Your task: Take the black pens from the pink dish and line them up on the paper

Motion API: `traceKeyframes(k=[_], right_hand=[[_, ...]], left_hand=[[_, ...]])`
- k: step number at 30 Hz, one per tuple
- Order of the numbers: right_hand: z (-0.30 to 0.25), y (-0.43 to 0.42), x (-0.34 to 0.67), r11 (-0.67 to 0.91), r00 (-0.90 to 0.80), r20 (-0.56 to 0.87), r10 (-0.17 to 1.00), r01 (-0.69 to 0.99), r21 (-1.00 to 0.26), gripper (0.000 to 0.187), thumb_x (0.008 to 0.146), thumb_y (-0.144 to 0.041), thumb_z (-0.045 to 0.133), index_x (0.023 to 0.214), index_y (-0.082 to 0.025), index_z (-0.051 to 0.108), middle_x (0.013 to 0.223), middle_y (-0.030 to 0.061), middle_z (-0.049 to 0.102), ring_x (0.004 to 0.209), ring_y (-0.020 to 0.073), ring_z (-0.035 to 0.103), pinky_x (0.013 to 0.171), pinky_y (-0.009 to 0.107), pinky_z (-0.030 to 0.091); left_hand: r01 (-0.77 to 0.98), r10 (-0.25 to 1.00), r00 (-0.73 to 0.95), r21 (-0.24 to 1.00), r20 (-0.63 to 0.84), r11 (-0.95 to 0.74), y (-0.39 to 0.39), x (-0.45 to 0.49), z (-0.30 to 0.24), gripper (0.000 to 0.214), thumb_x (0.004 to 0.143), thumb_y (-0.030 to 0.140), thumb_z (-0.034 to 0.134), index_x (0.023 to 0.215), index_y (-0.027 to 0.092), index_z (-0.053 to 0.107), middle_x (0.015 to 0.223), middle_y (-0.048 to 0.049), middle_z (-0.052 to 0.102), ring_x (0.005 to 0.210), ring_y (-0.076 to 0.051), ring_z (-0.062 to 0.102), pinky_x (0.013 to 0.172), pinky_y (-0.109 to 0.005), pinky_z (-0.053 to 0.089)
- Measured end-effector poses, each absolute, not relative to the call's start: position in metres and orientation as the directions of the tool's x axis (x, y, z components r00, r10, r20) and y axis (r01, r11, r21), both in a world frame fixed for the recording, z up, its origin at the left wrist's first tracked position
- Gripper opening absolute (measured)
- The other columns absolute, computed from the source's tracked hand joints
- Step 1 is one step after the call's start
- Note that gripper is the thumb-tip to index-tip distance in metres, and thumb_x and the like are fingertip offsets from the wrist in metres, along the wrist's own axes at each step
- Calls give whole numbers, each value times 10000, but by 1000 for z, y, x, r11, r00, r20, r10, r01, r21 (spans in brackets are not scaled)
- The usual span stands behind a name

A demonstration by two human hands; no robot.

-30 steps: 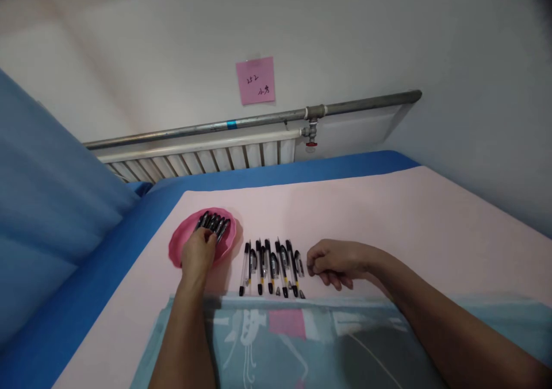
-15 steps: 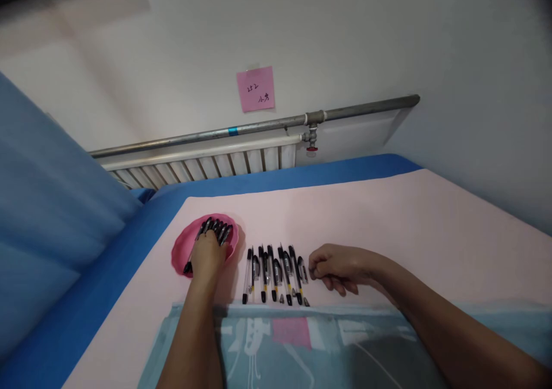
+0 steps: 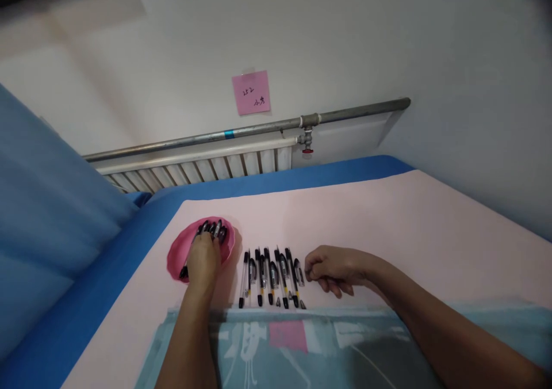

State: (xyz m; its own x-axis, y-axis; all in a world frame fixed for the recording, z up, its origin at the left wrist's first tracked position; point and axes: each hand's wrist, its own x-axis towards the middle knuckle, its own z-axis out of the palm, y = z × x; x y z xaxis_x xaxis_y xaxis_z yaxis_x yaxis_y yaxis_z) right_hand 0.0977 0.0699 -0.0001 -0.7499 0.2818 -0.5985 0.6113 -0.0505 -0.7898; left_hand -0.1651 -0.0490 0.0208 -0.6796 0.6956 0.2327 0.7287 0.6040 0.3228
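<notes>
We find the left hand (image 3: 204,260) over the pink bowl (image 3: 176,256), fingers bent at the black pens (image 3: 218,228); we cannot tell whether they grip any. These pens lie at its one o'clock. We observe the right hand (image 3: 334,267) loosely curled, contents hidden. Pen parts (image 3: 273,275) lie in a row just beside it, at nine o'clock.

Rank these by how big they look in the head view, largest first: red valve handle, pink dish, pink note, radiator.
1. Radiator
2. Pink dish, partly covered by the left hand
3. Pink note
4. Red valve handle
</notes>
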Motion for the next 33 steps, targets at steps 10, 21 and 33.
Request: traceKeyframes(k=[10, 21, 33], right_hand=[[32, 54, 79, -85, -554, -80, 829, 17, -996, 194, 782, -328, 496, 781, -151, 578, 696, 33, 602, 518, 104, 549, 396, 198, 407], [18, 8, 59, 41, -499, 86, 862, -100, -994, 291, 853, -437, 399, 758, -193, 524, 769, 9, 572, 773, 149, 528, 755, 278, 406], [20, 13, 59, 38, -471, 63, 880, -63, -997, 231, 812, -367, 448, 684, -184, 506, 680, -9, 548, 691, 140, 511, 695, 277, 408]], left_hand=[[-189, 919, -380, 981, -104, 32, -50, -72, 23, 223, 764, 398, 538, 825, 202, 453, 580, 90, 418, 358, -11, 272, 346, -140, 179], [-428, 936, -113, 866, -334, 258, -55, -30, 14, 330, 739, 511, 548, 864, 217, 467, 454, 122, 305, 315, -10, 195, 309, -123, 143], [-391, 929, -85, 869, -360, 301, -53, -27, 17, 464, 700, 524, 576, 1047, 228, 492, 422, 133, 266, 309, -23, 166, 304, -131, 133]])
